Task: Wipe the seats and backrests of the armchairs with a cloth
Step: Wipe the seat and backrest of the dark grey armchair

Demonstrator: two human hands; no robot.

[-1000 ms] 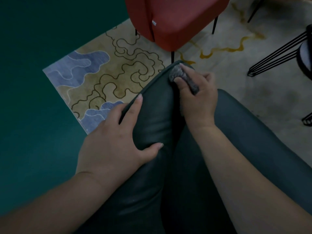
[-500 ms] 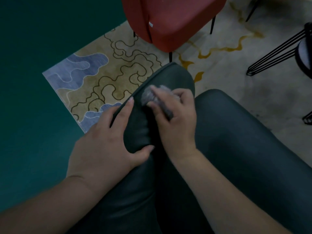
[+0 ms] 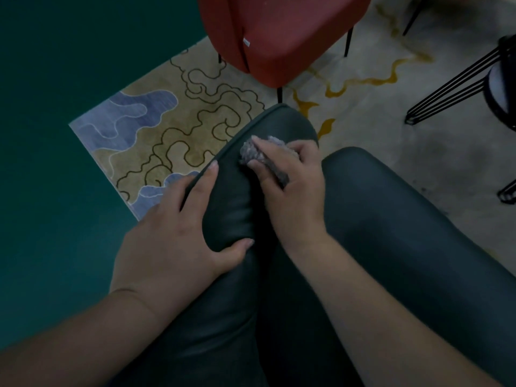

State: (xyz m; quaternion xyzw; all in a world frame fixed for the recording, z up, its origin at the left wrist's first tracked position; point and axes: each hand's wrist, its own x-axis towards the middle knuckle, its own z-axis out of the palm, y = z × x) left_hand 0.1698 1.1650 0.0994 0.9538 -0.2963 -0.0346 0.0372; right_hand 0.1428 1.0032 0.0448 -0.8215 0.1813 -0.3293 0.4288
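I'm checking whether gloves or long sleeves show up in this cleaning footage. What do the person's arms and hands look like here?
Both arms are bare right down to the frame's lower edge: no sleeve in view. The left hand and right hand wear no gloves, and no rings, watch or bracelet show on the visible fingers or wrists. The fingernails look short and unpainted, though the picture is dim.

Ahead of us, the far end of the dark armchair point(image 3: 279, 127) stands just short of the red chair point(image 3: 282, 37), leaving a narrow strip of rug point(image 3: 167, 135) between. We see open floor point(image 3: 55, 191) to the left. Black wire legs point(image 3: 446, 90) crowd the far right.
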